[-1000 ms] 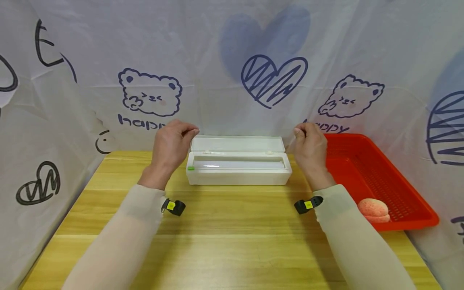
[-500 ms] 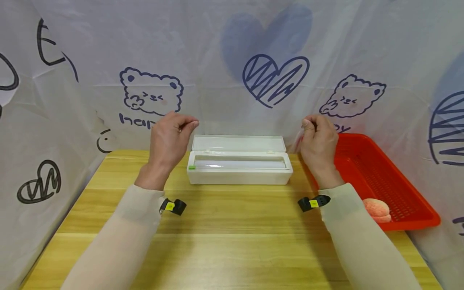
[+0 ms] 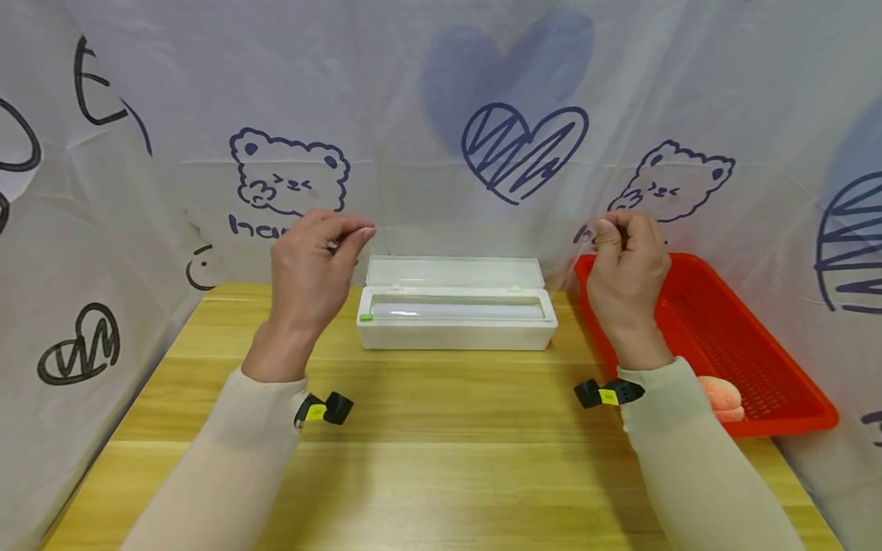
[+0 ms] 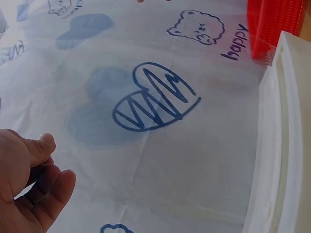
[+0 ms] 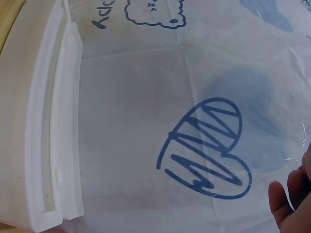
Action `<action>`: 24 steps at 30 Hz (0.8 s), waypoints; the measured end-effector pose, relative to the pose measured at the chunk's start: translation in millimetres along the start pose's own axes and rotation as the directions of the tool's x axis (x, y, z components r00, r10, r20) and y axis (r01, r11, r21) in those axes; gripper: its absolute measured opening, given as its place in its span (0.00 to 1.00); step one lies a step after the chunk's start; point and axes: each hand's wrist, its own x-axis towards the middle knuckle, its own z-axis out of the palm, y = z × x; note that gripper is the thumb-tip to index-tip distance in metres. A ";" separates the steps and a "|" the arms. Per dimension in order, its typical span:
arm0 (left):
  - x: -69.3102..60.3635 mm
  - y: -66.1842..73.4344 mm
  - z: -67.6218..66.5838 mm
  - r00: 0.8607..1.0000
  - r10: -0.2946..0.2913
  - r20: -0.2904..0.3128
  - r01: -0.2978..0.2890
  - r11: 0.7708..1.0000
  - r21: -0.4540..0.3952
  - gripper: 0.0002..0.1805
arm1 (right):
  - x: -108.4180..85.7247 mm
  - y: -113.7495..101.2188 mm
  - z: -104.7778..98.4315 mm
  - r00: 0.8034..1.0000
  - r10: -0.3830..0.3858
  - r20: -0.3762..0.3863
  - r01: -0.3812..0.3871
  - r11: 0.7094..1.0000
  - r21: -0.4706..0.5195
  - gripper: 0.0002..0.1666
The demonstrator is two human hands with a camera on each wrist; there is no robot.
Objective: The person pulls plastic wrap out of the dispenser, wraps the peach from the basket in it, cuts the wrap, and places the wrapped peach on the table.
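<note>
Farther apart than a second ago, left hand and right hand each have a pinching grip on clear film above the box.

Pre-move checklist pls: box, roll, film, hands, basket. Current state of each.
1. White box on table, lid open: ok.
2. White roll inside the box: ok.
3. Left hand and right hand pinching, apart: ok.
4. Clear film between hands, evenly taut: cannot tell, too faint.
5. Right hand clear of red basket: cannot tell; they overlap in the head view.
6. Peach-coloured item inside basket: ok, partly hidden by sleeve.
</note>
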 end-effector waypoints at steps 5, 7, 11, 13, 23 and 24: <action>-3.6 9.7 -9.8 0.998 0.040 -0.052 -0.042 0.998 -0.049 0.08 | 0.4 -10.4 -8.3 0.998 -0.027 -0.062 0.029 0.999 0.036 0.17; -4.4 13.5 -13.7 0.996 0.052 -0.069 -0.056 0.997 -0.052 0.08 | 0.8 -13.1 -11.2 0.997 -0.037 -0.075 0.040 0.998 0.039 0.17; -6.9 20.9 -22.1 0.994 0.071 -0.087 -0.077 0.995 -0.066 0.07 | 1.8 -19.5 -18.7 0.994 -0.062 -0.090 0.066 0.997 0.047 0.17; -8.8 23.7 -27.0 0.993 0.080 -0.092 -0.087 0.993 -0.079 0.07 | 2.5 -22.2 -21.5 0.992 -0.075 -0.105 0.083 0.994 0.065 0.15; -31.4 35.6 -51.0 0.988 0.133 -0.082 -0.140 0.986 -0.089 0.04 | -10.3 -37.9 -38.1 0.982 -0.064 -0.180 0.102 0.972 0.212 0.11; -35.2 36.6 -53.2 0.987 0.144 -0.073 -0.151 0.984 -0.092 0.04 | -13.5 -39.2 -41.1 0.981 -0.055 -0.183 0.099 0.967 0.236 0.12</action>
